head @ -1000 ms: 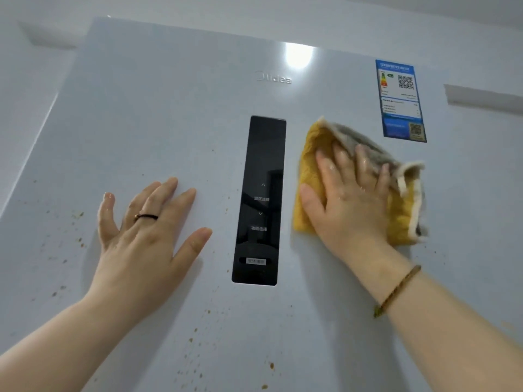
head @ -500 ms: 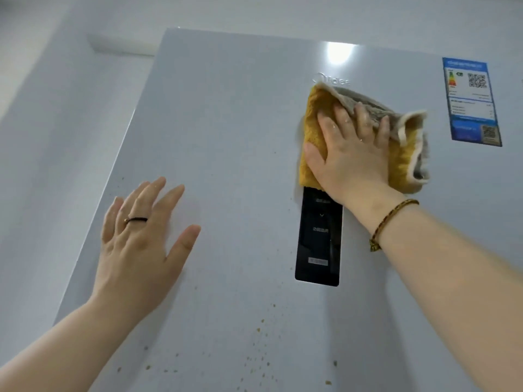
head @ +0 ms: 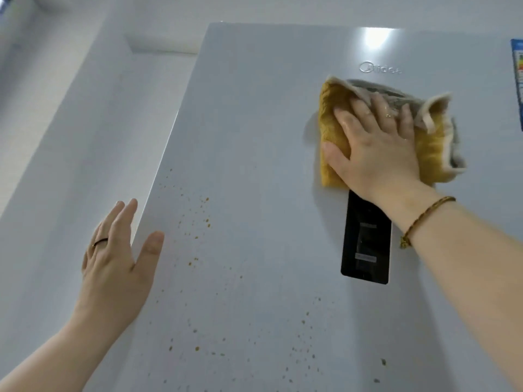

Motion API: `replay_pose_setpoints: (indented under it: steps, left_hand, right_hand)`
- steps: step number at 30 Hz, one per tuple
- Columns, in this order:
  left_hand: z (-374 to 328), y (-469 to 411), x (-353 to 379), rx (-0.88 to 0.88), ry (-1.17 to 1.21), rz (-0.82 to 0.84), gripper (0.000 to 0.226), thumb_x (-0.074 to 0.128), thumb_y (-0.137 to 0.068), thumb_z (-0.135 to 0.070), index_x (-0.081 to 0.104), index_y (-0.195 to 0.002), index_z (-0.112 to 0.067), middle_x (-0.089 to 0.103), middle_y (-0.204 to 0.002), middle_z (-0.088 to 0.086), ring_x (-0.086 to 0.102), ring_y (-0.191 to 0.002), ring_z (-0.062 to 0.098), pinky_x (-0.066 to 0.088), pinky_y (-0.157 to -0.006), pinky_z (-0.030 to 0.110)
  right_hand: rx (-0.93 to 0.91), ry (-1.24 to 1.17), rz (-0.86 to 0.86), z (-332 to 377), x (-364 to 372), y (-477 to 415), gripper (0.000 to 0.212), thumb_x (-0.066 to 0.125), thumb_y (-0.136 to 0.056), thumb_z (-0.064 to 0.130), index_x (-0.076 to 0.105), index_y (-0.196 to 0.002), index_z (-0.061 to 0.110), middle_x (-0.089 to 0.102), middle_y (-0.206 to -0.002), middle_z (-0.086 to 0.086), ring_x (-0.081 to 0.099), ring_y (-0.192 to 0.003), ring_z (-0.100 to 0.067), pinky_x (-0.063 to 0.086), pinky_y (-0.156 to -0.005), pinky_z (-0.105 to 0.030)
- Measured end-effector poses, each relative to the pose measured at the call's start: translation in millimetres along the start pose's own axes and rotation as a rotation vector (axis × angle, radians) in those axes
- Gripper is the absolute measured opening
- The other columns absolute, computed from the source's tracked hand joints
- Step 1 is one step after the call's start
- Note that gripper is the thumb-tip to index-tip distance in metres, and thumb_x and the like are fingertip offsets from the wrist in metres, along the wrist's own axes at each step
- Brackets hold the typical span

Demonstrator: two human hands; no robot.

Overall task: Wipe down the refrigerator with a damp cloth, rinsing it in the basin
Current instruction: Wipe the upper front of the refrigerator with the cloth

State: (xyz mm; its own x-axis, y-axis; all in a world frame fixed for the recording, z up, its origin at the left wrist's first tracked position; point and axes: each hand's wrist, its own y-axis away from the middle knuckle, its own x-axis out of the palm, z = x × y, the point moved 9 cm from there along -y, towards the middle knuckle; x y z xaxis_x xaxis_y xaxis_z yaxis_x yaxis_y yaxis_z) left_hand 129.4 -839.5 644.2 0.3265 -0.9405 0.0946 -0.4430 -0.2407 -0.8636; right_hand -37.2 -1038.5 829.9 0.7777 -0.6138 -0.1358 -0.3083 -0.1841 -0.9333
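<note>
Speckled refrigerator door [head: 254, 123] likely wants firm downward strokes: right hand [head: 376, 145], fingers flat, presses the cloth [head: 331, 123] upper right; left hand [head: 116, 267] open.

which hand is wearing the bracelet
The right hand, pressing the yellow cloth on the fridge, has a braided cord at its wrist; the left hand has a bare wrist.

A plain white wall [head: 70, 154] fills the left side of the view, smooth and evenly lit. High up on it a boxed ledge [head: 161, 42] juts out, its underside in soft shadow where it meets the wall. More white surface [head: 283, 7] runs across the top. In the top left corner is a dark sliver [head: 3, 2], too small to tell what it is. At the right edge a blue label [head: 518, 80] with coloured bars is cut off by the frame; its print is unreadable.
</note>
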Motion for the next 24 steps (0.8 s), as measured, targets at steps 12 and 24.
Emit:
replay_pose_setpoints:
  steps: [12,24]
  left_hand:
    - [19,16,-6,-0.168,0.134,0.097,0.061,0.042,-0.086,-0.053,0.028,-0.140,-0.028,0.042,-0.120,-0.016,0.039,-0.110,0.005,0.026,-0.104,0.036]
    - [29,18,-5,-0.281,0.352,0.151,0.038,0.045,-0.092,-0.017,0.039,-0.126,-0.034,0.049,-0.115,-0.016,0.046,-0.107,0.006,0.031,-0.087,0.022]
  right_hand:
    - [-0.323,-0.017,-0.169,70,6,26,0.071,0.021,-0.082,0.054,0.048,-0.132,0.012,0.043,-0.142,-0.011,0.025,-0.137,-0.032,-0.006,-0.108,-0.038]
    - [-0.575,-0.145,-0.182,142,21,49,0.055,0.035,-0.080,0.040,0.065,-0.113,0.008,0.063,-0.120,-0.013,0.042,-0.124,-0.034,0.010,-0.104,-0.042]
